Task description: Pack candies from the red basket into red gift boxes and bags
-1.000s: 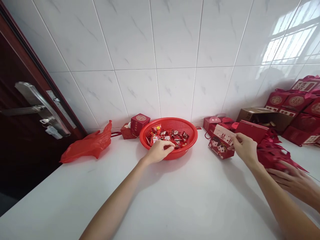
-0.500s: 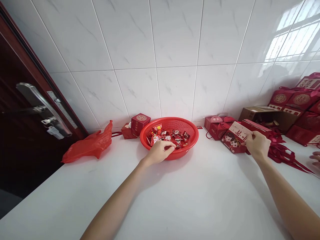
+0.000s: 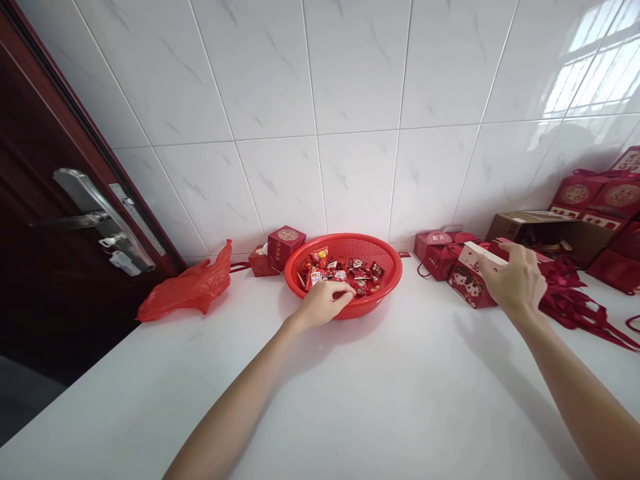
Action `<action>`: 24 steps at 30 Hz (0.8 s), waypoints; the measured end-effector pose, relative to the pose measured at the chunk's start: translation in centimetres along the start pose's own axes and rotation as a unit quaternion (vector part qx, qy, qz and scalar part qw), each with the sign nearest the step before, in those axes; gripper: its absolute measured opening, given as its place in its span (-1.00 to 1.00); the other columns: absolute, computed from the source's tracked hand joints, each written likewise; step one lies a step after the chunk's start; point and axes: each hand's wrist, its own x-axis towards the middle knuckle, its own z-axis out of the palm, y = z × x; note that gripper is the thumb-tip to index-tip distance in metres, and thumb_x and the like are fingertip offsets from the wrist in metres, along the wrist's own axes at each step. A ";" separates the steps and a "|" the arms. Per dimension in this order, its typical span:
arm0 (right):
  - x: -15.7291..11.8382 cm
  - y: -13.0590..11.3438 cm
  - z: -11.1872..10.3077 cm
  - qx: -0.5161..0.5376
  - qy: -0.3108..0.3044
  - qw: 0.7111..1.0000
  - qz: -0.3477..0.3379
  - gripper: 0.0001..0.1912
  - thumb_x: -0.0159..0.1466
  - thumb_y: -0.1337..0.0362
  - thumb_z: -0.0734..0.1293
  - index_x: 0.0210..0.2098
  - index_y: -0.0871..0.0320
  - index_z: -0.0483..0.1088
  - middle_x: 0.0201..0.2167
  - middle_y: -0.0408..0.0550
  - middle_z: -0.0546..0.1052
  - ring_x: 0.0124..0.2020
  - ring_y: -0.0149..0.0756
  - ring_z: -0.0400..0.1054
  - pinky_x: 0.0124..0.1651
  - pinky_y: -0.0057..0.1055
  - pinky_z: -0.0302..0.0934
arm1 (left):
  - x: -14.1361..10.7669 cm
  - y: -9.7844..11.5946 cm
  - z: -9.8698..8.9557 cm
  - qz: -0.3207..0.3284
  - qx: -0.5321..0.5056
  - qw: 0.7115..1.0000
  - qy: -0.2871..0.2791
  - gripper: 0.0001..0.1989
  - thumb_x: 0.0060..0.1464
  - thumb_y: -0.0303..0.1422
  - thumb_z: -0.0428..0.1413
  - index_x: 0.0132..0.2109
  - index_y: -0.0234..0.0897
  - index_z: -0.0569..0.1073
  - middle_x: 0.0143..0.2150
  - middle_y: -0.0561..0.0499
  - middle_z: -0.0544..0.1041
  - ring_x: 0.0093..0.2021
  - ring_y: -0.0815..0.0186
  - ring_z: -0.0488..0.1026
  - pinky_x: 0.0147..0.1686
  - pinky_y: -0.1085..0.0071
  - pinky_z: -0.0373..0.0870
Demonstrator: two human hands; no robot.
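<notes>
A red plastic basket (image 3: pixel 367 308) with several wrapped candies (image 3: pixel 360 270) stands near the wall. My left hand (image 3: pixel 325 301) is at its front rim, fingers curled and pressed together; whatever they may hold is hidden. On the right, a red and cream gift box (image 3: pixel 467 283) printed with two cartoon figures stands on the white table. Over its right side hovers my right hand (image 3: pixel 515 277), fingers apart and bent downward, holding nothing that shows. Behind this hand is another red box, partly covered by it.
A red plastic bag (image 3: pixel 187 290) and two small red boxes (image 3: pixel 286 248) lie left of the basket. At right are more red boxes (image 3: pixel 440 257), a brown carton (image 3: pixel 585 237), dark red ribbons (image 3: pixel 580 310) and stacked gift boxes (image 3: pixel 617 197).
My right hand has let go of the box's top edge and lifted, its fingers spreading. My left hand stays at the basket. Another hand at the right edge is no longer visible.
</notes>
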 end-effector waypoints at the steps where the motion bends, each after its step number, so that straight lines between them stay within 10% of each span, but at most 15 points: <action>1: -0.4 -1.1 -0.1 -0.021 0.019 1.000 0.000 -0.75 0.21 0.14 0.32 -0.19 0.16 0.41 -0.08 0.22 0.46 -0.29 -0.11 0.34 -0.32 -0.28 0.09 | 0.0 0.0 0.0 -0.002 0.000 1.000 -0.004 -0.70 0.17 -0.25 0.03 -0.18 -0.20 0.65 -0.14 -0.01 0.69 -0.13 0.15 0.61 -0.09 0.30 0.50; 5: -4.2 -6.5 0.3 0.102 -0.068 0.966 -0.229 -0.81 0.32 0.21 0.24 -0.38 0.12 0.39 -0.41 -0.05 0.49 -0.50 -0.33 0.29 -0.39 -0.39 0.13 | 0.3 0.1 -0.3 -0.006 -0.010 1.000 -0.023 -0.72 0.17 -0.26 0.05 -0.15 -0.21 0.64 -0.12 -0.03 0.68 -0.07 0.13 0.60 -0.02 0.27 0.48; 11: -15.8 -13.4 2.0 0.211 -0.202 0.784 -0.548 -0.72 0.37 0.38 0.18 -0.48 0.14 0.30 -0.51 -0.12 0.39 -0.53 -0.38 0.13 -0.42 -0.38 0.00 | 0.7 -0.7 -1.4 -0.015 -0.105 0.993 -0.056 -0.67 0.11 -0.16 0.16 -0.06 -0.26 0.61 -0.08 -0.09 0.66 -0.04 0.13 0.59 0.00 0.25 0.51; 17: -24.9 -14.4 4.0 0.273 -0.210 0.695 -0.631 -0.67 0.29 0.41 0.29 -0.57 0.13 0.17 -0.56 -0.19 0.20 -0.54 -0.39 -0.03 -0.47 -0.40 -0.10 | -0.7 -1.7 -5.5 -0.047 -0.104 0.993 0.017 -0.57 0.04 -0.03 0.21 -0.09 -0.26 0.62 -0.04 -0.12 0.65 -0.02 0.10 0.58 0.05 0.21 0.50; 24: -29.4 -13.0 5.7 0.301 -0.300 0.695 -0.580 -0.63 0.42 0.30 0.26 -0.53 0.14 0.20 -0.60 -0.26 0.19 -0.61 -0.46 -0.13 -0.52 -0.49 -0.01 | -3.2 -4.0 -10.6 -0.132 -0.085 0.972 0.173 -0.51 -0.19 0.05 0.32 -0.22 -0.24 0.63 -0.14 -0.10 0.67 -0.04 0.03 0.56 0.11 0.15 0.45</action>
